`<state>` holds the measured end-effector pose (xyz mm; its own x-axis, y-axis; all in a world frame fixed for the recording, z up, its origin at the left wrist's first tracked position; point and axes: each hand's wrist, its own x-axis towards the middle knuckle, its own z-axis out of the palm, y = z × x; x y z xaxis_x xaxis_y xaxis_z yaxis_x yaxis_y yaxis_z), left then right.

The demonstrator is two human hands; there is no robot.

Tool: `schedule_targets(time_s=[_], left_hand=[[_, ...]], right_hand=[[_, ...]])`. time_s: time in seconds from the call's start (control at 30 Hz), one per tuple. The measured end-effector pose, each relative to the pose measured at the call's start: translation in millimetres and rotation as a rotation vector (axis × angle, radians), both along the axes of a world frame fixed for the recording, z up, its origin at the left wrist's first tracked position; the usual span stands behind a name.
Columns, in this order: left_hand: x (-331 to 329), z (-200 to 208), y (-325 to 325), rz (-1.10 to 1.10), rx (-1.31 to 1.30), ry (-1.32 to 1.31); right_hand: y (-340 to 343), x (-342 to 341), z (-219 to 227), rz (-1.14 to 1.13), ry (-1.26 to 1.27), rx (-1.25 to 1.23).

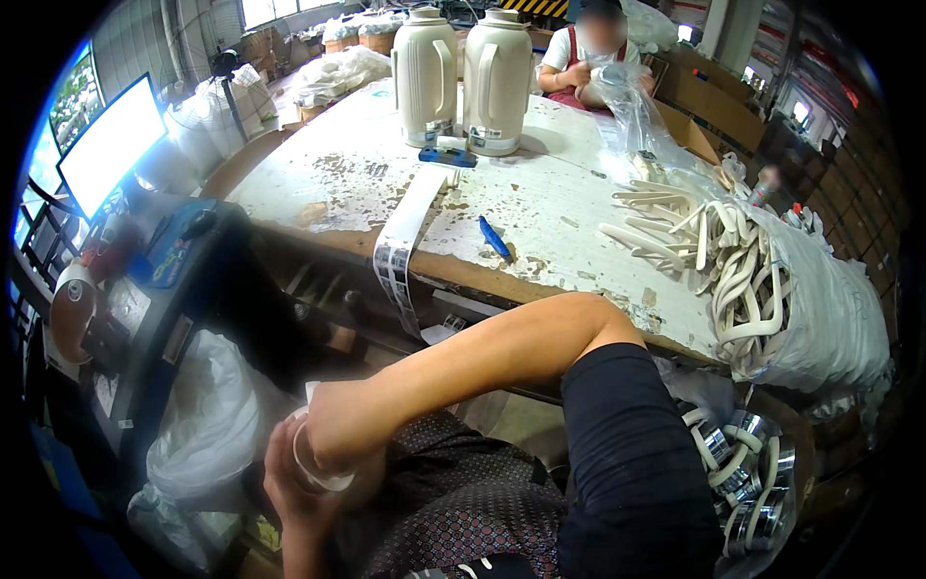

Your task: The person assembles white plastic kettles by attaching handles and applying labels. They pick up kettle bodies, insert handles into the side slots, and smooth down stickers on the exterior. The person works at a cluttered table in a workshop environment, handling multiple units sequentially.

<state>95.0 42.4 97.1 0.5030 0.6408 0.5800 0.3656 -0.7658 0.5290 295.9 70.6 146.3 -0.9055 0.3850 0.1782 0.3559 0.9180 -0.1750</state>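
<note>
At the lower left, close to my body, both hands are on a white round-rimmed thing (333, 480), mostly covered by them, so its kind is unclear. My left hand (285, 465) curls its fingers around the near side. Across from the right comes my bare forearm, with my right hand (340, 422) bent down over the top; its fingertips are hidden. A label strip (395, 253) hangs over the table edge. Beside it on the table (338, 207) lies a blue pen-like cutter (494, 238).
Two cream thermos jugs (425, 82) stand at the back beside a blue tool (448, 156). Cream handles (738, 261) spill from a bag at right; metal-banded handles (743, 473) lie below. A co-worker (588, 58) sits opposite. A bright monitor (113, 145) stands left, above a white plastic bag (212, 415).
</note>
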Motion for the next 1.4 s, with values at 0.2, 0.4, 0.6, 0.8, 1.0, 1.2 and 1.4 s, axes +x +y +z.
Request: schedule_targets(time_s=[0.2, 0.4, 0.6, 0.8, 1.0, 1.2, 1.4], left_hand=[[4, 27, 12, -0.090, 0.139, 0.238], [10, 45, 27, -0.142, 0.233, 0.328], [-45, 75, 60, -0.222, 0.033, -0.007], [-154, 49, 131, 0.146, -0.319, -0.855], [-162, -36, 208, 0.354, -1.178, -0.633], [-252, 97, 320, 0.905, 0.610, -0.370], [-361, 90, 409, 0.573, -0.420, -0.977]], right_hand=[[-5, 3, 3, -0.065, -0.122, -0.143], [-11, 12, -2, -0.132, 0.112, -0.251], [-5, 0, 24, 0.128, 0.781, -0.213], [-6, 28, 7, -0.081, 0.289, -0.199], [100, 40, -79, -0.460, 0.656, 0.203], [217, 33, -25, -0.801, 1.185, -0.538], [419, -149, 49, -0.353, 1.647, -0.750]])
